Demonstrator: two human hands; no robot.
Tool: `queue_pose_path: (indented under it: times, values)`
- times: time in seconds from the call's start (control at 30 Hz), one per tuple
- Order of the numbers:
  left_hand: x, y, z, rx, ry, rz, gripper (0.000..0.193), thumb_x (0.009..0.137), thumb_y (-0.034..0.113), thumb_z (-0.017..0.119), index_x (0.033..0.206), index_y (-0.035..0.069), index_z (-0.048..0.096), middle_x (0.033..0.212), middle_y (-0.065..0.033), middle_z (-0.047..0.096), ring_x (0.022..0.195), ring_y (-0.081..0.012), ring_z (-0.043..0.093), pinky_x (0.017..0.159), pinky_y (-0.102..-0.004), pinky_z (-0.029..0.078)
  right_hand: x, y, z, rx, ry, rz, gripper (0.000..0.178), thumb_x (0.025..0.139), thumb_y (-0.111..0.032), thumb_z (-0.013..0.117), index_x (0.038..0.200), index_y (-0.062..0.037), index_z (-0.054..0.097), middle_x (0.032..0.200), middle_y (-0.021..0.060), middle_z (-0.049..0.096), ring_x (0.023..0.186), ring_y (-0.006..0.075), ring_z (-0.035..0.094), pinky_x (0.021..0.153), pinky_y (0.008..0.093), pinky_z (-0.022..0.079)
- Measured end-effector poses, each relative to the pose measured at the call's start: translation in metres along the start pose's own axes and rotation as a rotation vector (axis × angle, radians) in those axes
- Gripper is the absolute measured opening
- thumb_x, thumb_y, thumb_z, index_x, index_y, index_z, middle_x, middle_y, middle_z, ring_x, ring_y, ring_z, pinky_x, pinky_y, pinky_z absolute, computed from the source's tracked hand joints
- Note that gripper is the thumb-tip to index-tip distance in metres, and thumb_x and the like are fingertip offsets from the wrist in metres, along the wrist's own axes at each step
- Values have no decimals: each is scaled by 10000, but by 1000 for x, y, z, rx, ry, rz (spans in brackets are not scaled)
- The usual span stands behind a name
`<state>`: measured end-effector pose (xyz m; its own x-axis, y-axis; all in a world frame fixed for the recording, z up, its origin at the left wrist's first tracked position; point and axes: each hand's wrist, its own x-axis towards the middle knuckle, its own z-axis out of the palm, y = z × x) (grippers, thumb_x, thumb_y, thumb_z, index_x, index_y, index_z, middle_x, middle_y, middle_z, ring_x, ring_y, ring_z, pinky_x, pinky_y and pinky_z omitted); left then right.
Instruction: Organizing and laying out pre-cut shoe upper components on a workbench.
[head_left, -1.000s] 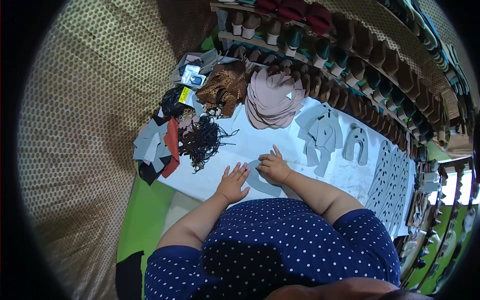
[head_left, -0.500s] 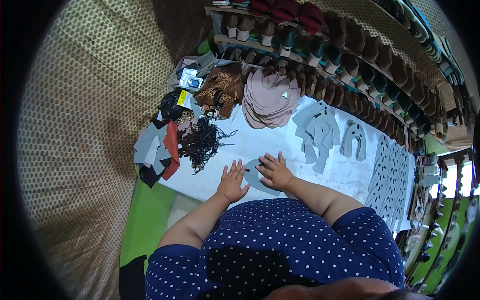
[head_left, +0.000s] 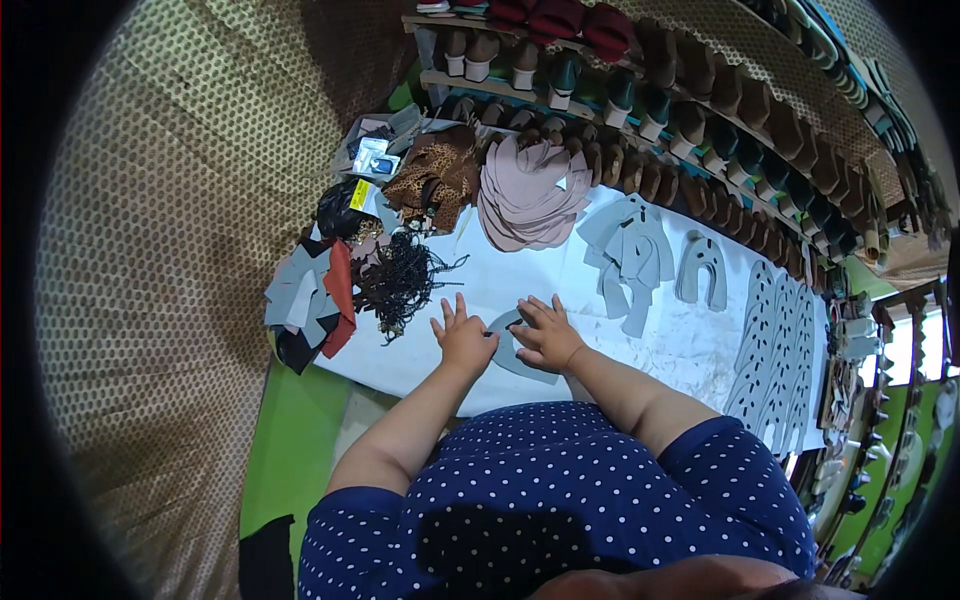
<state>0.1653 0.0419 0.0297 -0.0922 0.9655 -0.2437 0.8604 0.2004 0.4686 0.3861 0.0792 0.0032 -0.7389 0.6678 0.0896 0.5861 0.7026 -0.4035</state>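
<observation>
Both hands are seen near the middle of the frame, above a white-covered table (head_left: pixel 510 275). Between them a grey curved piece (head_left: pixel 514 364) is laid flat on the table, a little below the centre of the picture, and its right part is partly covered by a hand. The left hand (head_left: pixel 466 343) is held open, with the palm turned down and the fingers spread toward the top of the frame; its thumb is pointed at the left edge of the piece, but whether the edge is touched by it cannot be told surely at this size. The right hand (head_left: pixel 549 340) is also opened, with fingers spread, and is placed over the right part of the piece; nothing is seen to be gripped by either hand.

To the left of the hands, a tangle of black straps (head_left: pixel 402 287) is heaped, and beside it, at the left end of the table, grey scraps (head_left: pixel 293 290) are piled next to a red piece (head_left: pixel 340 285). Higher up, leopard-patterned pieces (head_left: pixel 433 178) and a fanned pile of pink pieces (head_left: pixel 530 205) are placed. To the right, a grey pile (head_left: pixel 640 255), an arched grey piece (head_left: pixel 702 272) and rows of slotted grey pieces (head_left: pixel 772 345) are laid out. In the upper right, shoes (head_left: pixel 566 78) are lined up on shelves.
</observation>
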Motion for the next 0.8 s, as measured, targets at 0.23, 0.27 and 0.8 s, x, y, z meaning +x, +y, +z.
queue_pose_path:
  times: [0.23, 0.27, 0.8]
  values:
    - [8, 1, 5, 13, 5, 44, 188, 805, 350, 759, 848, 170, 792, 1662, -237, 172, 1537, -485, -5, 1126, -745, -5, 1, -1, 1, -38, -23, -2, 495, 858, -477, 652, 1302, -260, 641, 1598, 140, 341, 1495, 353, 284, 1175, 694, 117]
    - [9, 3, 8, 4, -7, 22, 181, 812, 350, 753, 872, 186, 803, 1668, -216, 172, 1538, -482, -13, 1121, -752, -1, 1, -1, 2, -37, -21, -3, 495, 858, -477, 652, 1302, -260, 641, 1598, 140, 341, 1495, 353, 284, 1175, 694, 117]
    - [22, 21, 19, -145, -69, -121, 135, 849, 303, 726, 880, 194, 799, 1651, -168, 266, 1549, -436, 39, 1130, -750, 9, 5, 0, 1, -103, -62, 12, 447, 913, -448, 609, 1318, -259, 640, 1605, 102, 345, 1520, 352, 222, 1171, 703, 130]
